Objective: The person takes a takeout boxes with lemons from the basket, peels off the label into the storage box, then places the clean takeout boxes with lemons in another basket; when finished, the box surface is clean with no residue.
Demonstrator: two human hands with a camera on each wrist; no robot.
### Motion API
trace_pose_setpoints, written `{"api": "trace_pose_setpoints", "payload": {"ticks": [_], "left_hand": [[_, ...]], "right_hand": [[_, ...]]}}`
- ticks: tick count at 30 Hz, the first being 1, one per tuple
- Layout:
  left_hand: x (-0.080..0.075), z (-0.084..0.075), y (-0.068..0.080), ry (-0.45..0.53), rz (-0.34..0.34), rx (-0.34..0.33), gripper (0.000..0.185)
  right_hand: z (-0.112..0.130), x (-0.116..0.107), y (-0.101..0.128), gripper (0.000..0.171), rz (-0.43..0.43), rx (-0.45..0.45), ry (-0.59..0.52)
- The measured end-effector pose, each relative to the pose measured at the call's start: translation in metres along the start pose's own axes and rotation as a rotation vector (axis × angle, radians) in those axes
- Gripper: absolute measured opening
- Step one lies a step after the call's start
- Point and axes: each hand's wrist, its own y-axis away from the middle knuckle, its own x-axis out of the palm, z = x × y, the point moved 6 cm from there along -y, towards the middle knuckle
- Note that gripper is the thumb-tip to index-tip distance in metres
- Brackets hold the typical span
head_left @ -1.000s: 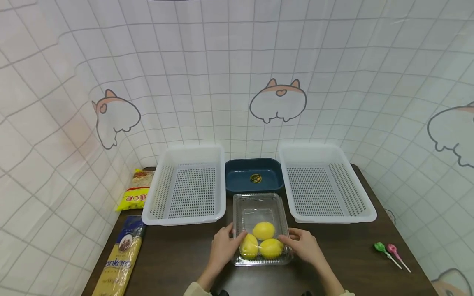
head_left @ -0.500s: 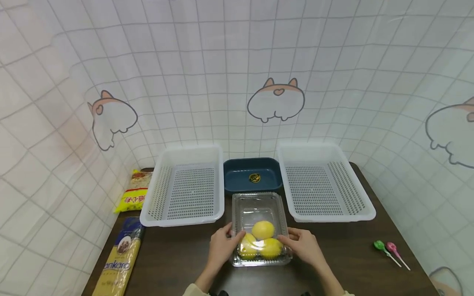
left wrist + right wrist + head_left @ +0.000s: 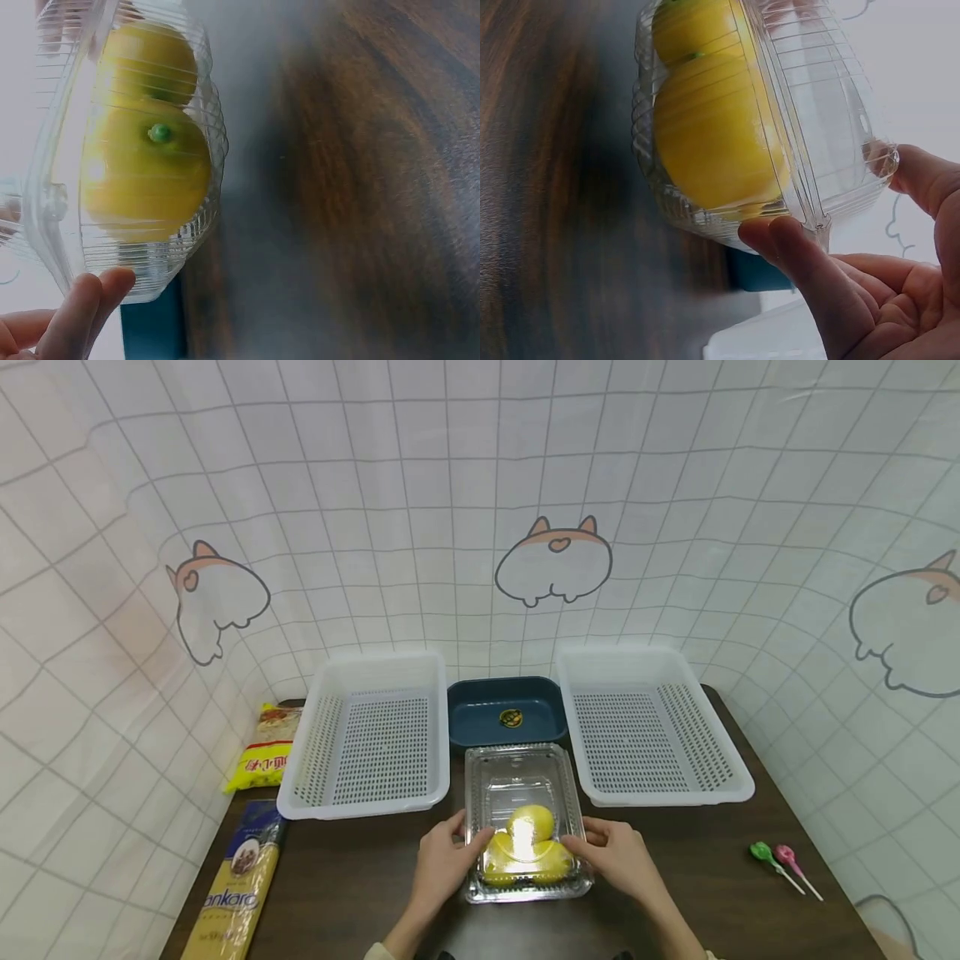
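A clear plastic clamshell box (image 3: 513, 768) is closed over three yellow lemons (image 3: 542, 821) gathered at its near end. My left hand (image 3: 442, 858) grips the box's left side, thumb on the lid and fingers along the side. On the opposite side, my right hand (image 3: 621, 858) holds it the same way. The right wrist view shows fingertips (image 3: 795, 232) under the box's seam and the thumb on the lid. In the left wrist view, a green stem end marks one lemon (image 3: 150, 180). Whether the box touches the table cannot be told.
Two white perforated baskets (image 3: 441, 777) (image 3: 742, 789) flank a dark blue dish (image 3: 465, 714) holding a small round dark-and-yellow item. Left lie a yellow snack bag (image 3: 258, 764) and an ankara pasta pack (image 3: 232, 893). Green and pink lollipops (image 3: 761, 852) (image 3: 785, 855) lie right.
The glare on the lid has spread over the lemons, as if the box tilts slightly. Both hands keep their grip. The whole scene shifts a little left in the head view.
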Motion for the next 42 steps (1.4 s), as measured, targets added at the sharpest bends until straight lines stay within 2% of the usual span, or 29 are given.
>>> {"api": "trace_pose_setpoints", "payload": {"ticks": [11,16,22,27,33,36,42], "left_hand": [[-0.02,-0.031,0.004,0.112,0.042,0.042,0.075],[-0.03,-0.052,0.001,0.108,0.061,0.075,0.072],[-0.035,-0.076,-0.007,0.118,0.091,0.128,0.072],[-0.034,-0.098,-0.017,0.133,0.147,0.171,0.076],[-0.028,-0.128,-0.029,0.164,0.234,0.236,0.078],[-0.021,-0.14,-0.037,0.174,0.278,0.255,0.078],[-0.005,-0.16,-0.054,0.181,0.32,0.264,0.076]], "right_hand": [[0.032,-0.021,0.012,0.066,-0.002,-0.046,-0.034],[0.044,-0.037,0.016,0.067,-0.01,-0.054,-0.036],[0.053,-0.056,0.016,0.072,0.012,-0.062,-0.089],[0.061,-0.078,0.017,0.074,0.01,-0.102,-0.107],[0.071,-0.108,0.018,0.072,-0.036,-0.186,0.015],[0.071,-0.123,0.016,0.071,-0.068,-0.191,0.086],[0.069,-0.143,0.007,0.073,-0.113,-0.179,0.127]]}}
